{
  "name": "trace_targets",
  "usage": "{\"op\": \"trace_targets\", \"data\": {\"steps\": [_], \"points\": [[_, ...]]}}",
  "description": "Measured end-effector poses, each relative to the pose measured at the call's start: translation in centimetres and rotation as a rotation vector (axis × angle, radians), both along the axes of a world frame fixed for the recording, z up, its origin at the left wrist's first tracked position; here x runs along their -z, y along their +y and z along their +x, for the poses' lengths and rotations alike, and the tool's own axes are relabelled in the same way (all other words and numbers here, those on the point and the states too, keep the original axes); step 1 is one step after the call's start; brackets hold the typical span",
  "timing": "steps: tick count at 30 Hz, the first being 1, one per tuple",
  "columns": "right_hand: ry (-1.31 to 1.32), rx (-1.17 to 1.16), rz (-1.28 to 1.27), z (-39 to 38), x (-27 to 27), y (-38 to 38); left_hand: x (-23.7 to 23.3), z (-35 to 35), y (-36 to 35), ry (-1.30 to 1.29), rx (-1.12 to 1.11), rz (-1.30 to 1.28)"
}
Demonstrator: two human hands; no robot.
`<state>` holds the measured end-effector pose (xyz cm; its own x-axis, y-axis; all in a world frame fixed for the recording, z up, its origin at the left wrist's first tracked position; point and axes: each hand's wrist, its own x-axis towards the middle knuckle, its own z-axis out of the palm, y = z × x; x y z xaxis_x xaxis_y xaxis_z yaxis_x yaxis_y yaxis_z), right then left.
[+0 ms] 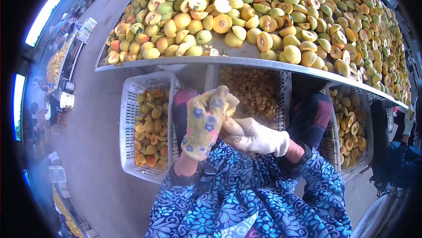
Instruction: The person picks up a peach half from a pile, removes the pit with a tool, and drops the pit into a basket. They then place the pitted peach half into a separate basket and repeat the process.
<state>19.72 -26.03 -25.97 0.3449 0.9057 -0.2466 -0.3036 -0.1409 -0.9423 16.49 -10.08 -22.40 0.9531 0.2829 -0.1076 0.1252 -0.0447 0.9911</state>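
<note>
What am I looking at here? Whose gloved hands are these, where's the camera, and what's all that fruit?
One picture, from a camera on the person's head, looking down; the lens bends the edges. The left hand wears a yellow flowered glove, the right hand a white one; both close around a pale fruit. Ahead, a metal table carries heaped halved yellow fruit. Below stand white crates holding fruit pieces.
</note>
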Motion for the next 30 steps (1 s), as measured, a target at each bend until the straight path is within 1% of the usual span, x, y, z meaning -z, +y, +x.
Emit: {"op": "trace_targets", "data": {"steps": [1, 2, 3, 5, 6, 7, 9, 10, 11, 13, 14, 15, 17, 18, 19, 20, 21, 23, 24, 25, 26, 27, 28, 29, 30], "points": [[-0.17, 0.114, 0.066, -0.1, 0.3, 0.3, 0.4, 0.4, 0.4, 0.074, 0.014, -0.107], [-0.282, 0.153, 0.179, 0.0, 3.6, 0.8, 1.7, 0.7, 2.1, 0.083, 0.235, -0.172], [-0.285, 0.157, 0.181, 0.1, 3.0, 0.5, 1.7, 0.7, 2.0, 0.081, 0.239, -0.17], [0.034, 0.066, -0.02, 0.8, 0.4, -0.4, 1.8, 0.1, 1.6, -0.291, 0.15, -0.65], [0.084, 0.048, -0.075, 0.9, -0.4, -0.5, 2.1, -0.9, 2.1, -0.346, 0.194, -0.561], [0.086, 0.055, -0.067, 0.8, -0.9, -0.4, 3.0, -1.4, 1.9, -0.418, 0.145, -0.289], [-0.03, -0.072, -0.03, 0.5, -1.3, 0.0, 4.1, -2.6, 1.6, -0.433, 0.173, -0.124], [-0.018, -0.114, -0.089, 0.5, -1.0, 0.1, 4.4, -2.6, 0.8, -0.493, 0.09, -0.215], [-0.014, -0.119, -0.091, 0.4, -0.9, 0.2, 4.2, -2.9, 1.0, -0.49, 0.085, -0.216], [-0.206, -0.028, -0.034, 0.2, -0.9, 0.3, 2.1, -2.4, 1.3, -0.302, 0.115, 0.288], [-0.207, -0.025, -0.035, 0.3, -1.0, 0.2, 3.4, -1.8, 1.7, -0.171, 0.092, -0.134], [-0.099, -0.03, -0.026, 0.2, -1.0, 0.0, 3.1, -1.6, 1.4, -0.17, 0.094, -0.136], [0.115, -0.038, -0.006, 0.2, -1.1, -0.2, 1.5, -1.1, 0.4, -0.089, 0.068, -0.335], [0.115, -0.039, -0.006, 0.1, -0.9, -0.2, 0.9, -1.3, -0.1, -0.137, 0.018, -0.38], [0.176, -0.043, 0.053, -0.2, -0.4, -0.1, 1.3, -1.2, -0.6, -0.132, 0.015, -0.377], [0.239, -0.046, 0.114, -0.5, -0.1, 0.0, 1.7, -1.2, -1.3, -0.29, -0.056, -0.287], [0.239, -0.047, 0.117, -0.4, -0.2, 0.1, 2.2, -1.0, -1.5, -0.452, -0.125, -0.197], [0.224, -0.012, 0.087, -0.3, -0.6, 0.0, 2.7, -0.9, -1.0, -0.437, -0.119, -0.213], [0.224, -0.01, 0.087, -0.2, -0.5, -0.1, 2.2, -0.6, -0.5, -0.378, -0.026, -0.167], [0.33, -0.037, 0.101, -0.2, -0.2, -0.3, 1.9, -0.4, 0.0, -0.318, 0.064, -0.121], [0.437, -0.066, 0.113, -0.3, 0.1, -0.4, 2.2, -0.1, 0.6, -0.317, 0.062, -0.123], [0.44, -0.068, 0.11, -0.4, 0.1, -0.5, 2.7, 0.3, 1.3, -0.284, 0.202, -0.2], [0.456, -0.056, 0.051, -0.4, 0.1, -0.6, 3.1, 0.6, 1.9, -0.252, 0.342, -0.276], [0.47, -0.043, -0.009, -0.4, 0.1, -0.7, 3.2, 0.9, 2.6, -0.254, 0.34, -0.278], [0.638, -0.066, -0.026, -0.6, 0.6, -0.5, 3.2, 1.1, 3.2, -0.156, 0.444, -0.272]]}}
